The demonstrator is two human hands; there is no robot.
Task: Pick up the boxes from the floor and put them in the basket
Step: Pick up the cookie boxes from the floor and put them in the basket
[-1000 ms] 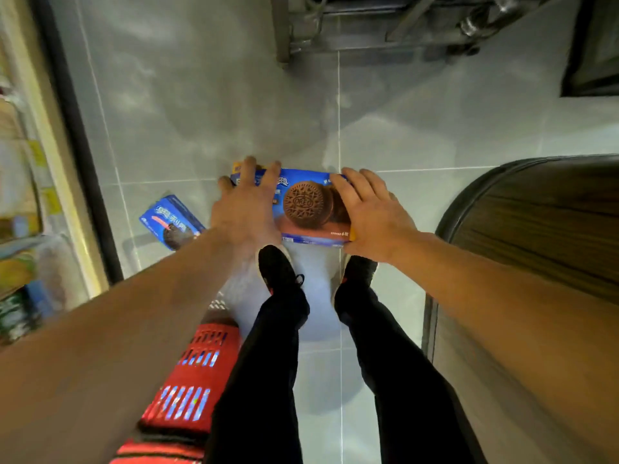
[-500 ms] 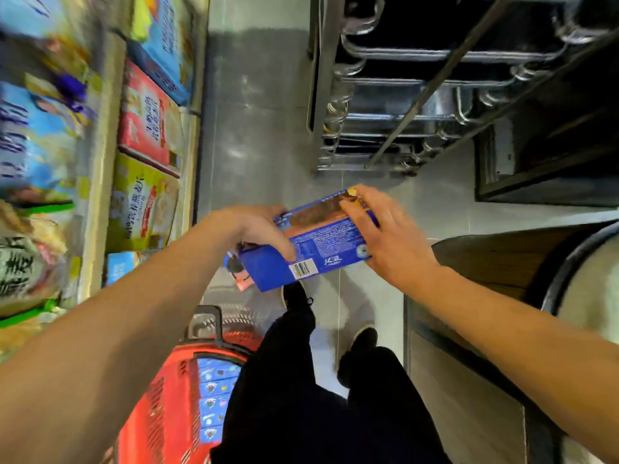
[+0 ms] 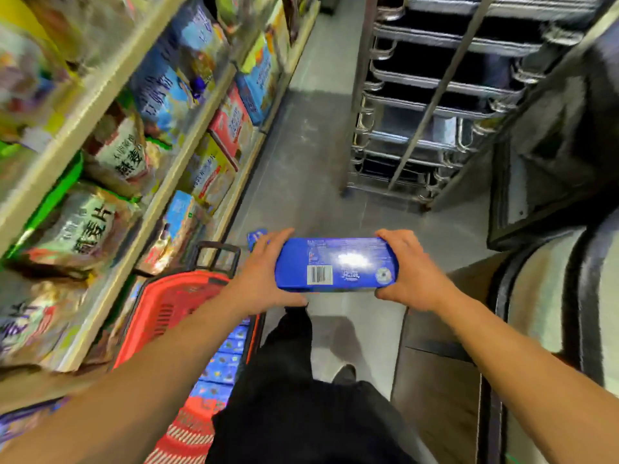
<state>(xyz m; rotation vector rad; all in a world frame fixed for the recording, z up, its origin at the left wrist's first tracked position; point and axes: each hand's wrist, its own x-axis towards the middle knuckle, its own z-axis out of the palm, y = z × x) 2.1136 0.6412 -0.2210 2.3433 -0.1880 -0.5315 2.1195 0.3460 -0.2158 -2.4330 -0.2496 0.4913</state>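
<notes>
A blue biscuit box (image 3: 336, 264) is held level in the air, its barcode side facing up. My left hand (image 3: 264, 272) grips its left end and my right hand (image 3: 407, 271) grips its right end. Below and to the left stands a red plastic basket (image 3: 167, 306) with a black handle, and several blue boxes (image 3: 222, 361) lie inside it. Another blue box (image 3: 256, 236) lies on the floor just beyond my left hand, mostly hidden by it.
Store shelves (image 3: 140, 155) packed with snack bags and cartons run along the left. A metal tray rack (image 3: 432, 105) stands ahead on the right. A dark wooden counter (image 3: 435, 380) edges the right side. My legs and shoes (image 3: 345, 373) stand on the grey tiled floor.
Both hands have lifted the blue box off the floor and turned it barcode side up. The view rose from the floor to the aisle, and the basket came into sight at the left.
</notes>
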